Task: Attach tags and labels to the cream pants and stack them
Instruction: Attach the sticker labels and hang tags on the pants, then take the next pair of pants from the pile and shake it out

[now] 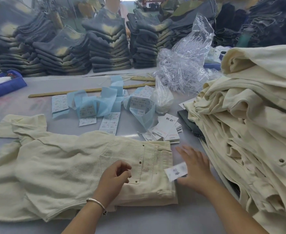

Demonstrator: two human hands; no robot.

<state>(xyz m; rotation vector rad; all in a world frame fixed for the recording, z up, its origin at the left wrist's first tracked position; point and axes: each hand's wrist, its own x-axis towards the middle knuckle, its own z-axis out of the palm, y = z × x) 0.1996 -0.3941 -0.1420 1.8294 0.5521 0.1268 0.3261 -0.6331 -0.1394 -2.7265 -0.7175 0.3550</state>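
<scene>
A folded pair of cream pants (68,166) lies flat on the grey table (155,220) in front of me, waistband to the right. My left hand (115,176) hovers over its back pocket with fingers loosely curled, holding nothing I can see. My right hand (194,169) is beside the waistband with fingers spread, and a small blurred white label (176,171) sits against its thumb. A heap of cream pants (250,125) fills the right side. White hang tags (167,130) lie just beyond the waistband.
Label sheets on blue backing strips (105,102) are scattered mid-table. A clear bag of plastic tag fasteners (186,65) sits behind them. Wooden rulers (91,90), a blue tray (3,85) at the left and stacks of faded jeans (108,44) line the back.
</scene>
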